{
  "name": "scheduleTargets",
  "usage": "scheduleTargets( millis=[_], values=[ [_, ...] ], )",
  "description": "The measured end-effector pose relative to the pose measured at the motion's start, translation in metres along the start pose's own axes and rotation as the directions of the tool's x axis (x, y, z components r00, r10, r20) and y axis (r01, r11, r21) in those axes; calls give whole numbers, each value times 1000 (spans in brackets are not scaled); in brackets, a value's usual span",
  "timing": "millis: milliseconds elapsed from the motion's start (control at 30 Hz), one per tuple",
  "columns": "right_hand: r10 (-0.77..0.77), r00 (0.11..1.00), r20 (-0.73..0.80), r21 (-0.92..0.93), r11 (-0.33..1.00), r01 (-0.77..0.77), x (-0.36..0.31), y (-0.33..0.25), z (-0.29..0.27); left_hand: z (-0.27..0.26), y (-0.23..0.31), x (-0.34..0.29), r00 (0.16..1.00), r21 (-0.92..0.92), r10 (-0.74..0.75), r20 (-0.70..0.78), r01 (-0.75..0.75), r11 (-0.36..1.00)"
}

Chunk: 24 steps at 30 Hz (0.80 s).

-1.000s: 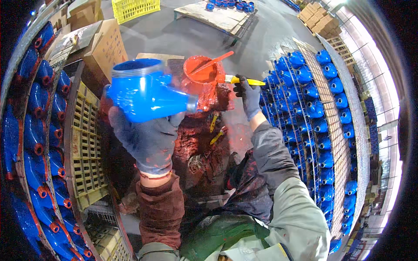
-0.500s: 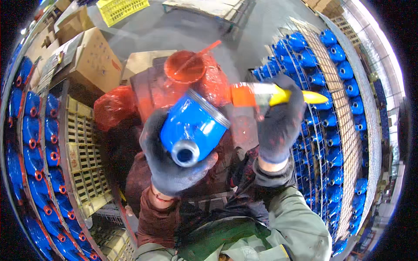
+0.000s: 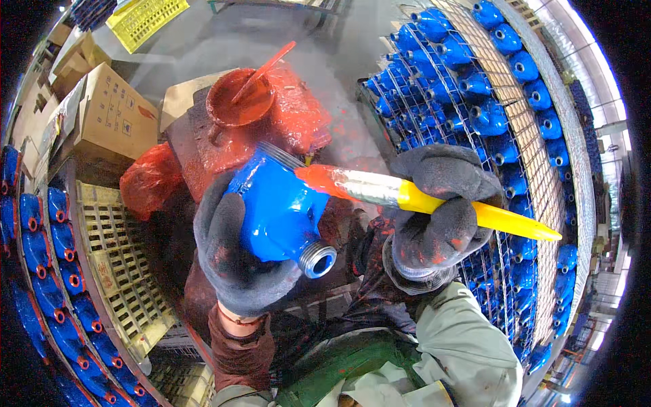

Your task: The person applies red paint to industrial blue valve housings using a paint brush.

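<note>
My left hand (image 3: 230, 247), in a dark glove, is closed around a blue-painted metal housing (image 3: 274, 214). Its small threaded spout (image 3: 317, 259) points toward the lower right, while a wide bare-metal threaded rim (image 3: 278, 154) faces away from me. In my right hand (image 3: 441, 234), also gloved and flecked with red, is a paintbrush (image 3: 515, 220) with a yellow handle, gripped between thumb and fingers. The brush's red-coated bristles (image 3: 312, 178) lie at the right end of the wide rim; whether they touch it I cannot tell.
Beyond the housing, a red paint bowl (image 3: 234, 108) with a red stick (image 3: 268, 68) stands on a red-smeared stand. Blue housings (image 3: 488, 119) fill wire racks on the right and more (image 3: 47, 254) stand at the left. A cardboard box (image 3: 115, 115) rests behind a cream plastic crate (image 3: 122, 264).
The paintbrush has come left to the housing's wide rim, its handle now sloping down to the right. My left hand has turned the housing, swinging its spout rightward.
</note>
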State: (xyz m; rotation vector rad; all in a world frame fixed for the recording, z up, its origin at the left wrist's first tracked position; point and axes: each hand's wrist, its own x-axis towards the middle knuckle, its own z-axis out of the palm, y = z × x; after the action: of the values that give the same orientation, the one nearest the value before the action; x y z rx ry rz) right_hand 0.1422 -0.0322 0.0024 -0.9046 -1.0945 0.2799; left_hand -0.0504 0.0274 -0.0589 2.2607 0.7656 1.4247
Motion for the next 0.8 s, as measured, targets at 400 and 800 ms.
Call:
scheduleTargets(
  millis=[400, 800],
  values=[
    [-161, 987, 8, -168, 973, 160, 3, 7, 7, 0, 10, 3, 945, -195, -325, 19, 323, 926],
    [-60, 998, -16, -78, 995, 58, 1, 14, 11, -14, 4, -7, 545, -789, -585, 600, 282, -547]
  ],
)
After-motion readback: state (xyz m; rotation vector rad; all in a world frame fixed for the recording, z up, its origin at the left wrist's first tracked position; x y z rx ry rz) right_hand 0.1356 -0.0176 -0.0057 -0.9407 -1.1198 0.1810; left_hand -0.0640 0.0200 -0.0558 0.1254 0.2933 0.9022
